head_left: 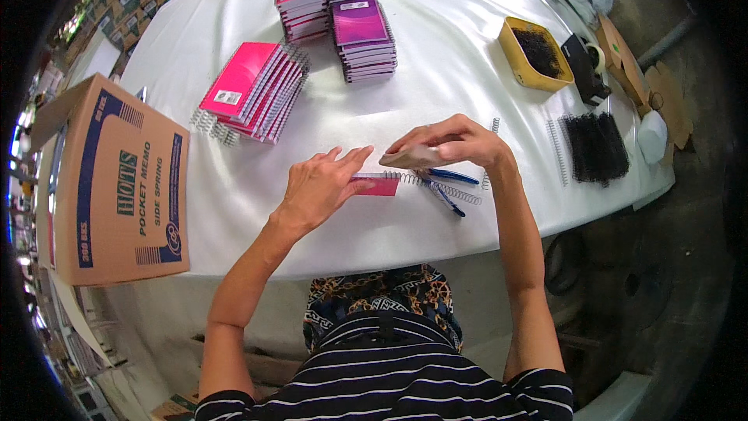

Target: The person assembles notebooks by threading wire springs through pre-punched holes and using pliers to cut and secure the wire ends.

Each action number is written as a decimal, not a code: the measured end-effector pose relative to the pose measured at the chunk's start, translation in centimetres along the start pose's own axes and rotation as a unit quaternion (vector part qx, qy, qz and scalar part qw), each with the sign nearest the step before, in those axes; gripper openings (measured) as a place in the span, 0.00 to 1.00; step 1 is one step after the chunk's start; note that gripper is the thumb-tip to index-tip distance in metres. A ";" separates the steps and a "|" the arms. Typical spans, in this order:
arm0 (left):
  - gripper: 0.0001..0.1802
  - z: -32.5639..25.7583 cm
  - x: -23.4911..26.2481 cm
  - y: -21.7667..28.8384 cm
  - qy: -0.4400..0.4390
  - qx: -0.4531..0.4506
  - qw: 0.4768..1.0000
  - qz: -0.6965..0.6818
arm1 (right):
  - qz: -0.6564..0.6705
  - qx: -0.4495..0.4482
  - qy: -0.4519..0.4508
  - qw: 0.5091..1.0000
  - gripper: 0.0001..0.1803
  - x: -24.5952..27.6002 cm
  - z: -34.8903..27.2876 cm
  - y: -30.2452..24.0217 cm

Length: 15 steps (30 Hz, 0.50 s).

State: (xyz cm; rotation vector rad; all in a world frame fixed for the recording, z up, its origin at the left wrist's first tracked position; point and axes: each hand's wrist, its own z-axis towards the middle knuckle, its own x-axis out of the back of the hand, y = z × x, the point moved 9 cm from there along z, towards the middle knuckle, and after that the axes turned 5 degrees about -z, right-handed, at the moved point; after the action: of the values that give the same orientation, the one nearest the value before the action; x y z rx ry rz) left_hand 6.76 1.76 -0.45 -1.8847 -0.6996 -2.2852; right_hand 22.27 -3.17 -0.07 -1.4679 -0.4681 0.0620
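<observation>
A small pink notebook [382, 187] lies near the table's front edge, partly hidden by my left hand [315, 187]. That hand's thumb rests on its cover, with the other fingers stretched above. A metal spring coil [399, 178] runs at the notebook's right end. Just above the coil, my right hand [460, 142] is closed on a flat, pale pad [413, 157], whose exact kind I cannot make out. Blue-handled pliers [450, 177] lie beneath and beside this hand, with another loose spring coil [460, 195] across them.
Pink spiral notebooks [241, 82] and purple ones [360, 23] stand stacked farther back. A cardboard box [128, 187] occupies the left side. To the right are a yellow tub [510, 51] of dark bits, a bundle of black coils [596, 148] and a tape dispenser [584, 70].
</observation>
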 end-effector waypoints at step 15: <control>0.34 -0.9 1.0 -0.7 0.054 0.036 0.996 -0.060 | 0.036 -0.023 0.005 0.999 0.29 -1.8 1.3 0.6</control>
State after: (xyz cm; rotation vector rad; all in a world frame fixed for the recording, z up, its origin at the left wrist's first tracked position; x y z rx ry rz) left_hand 5.48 2.28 0.15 -1.7188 -0.8886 -2.3768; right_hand 20.31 -2.51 -1.06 -1.5286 -0.4108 0.1012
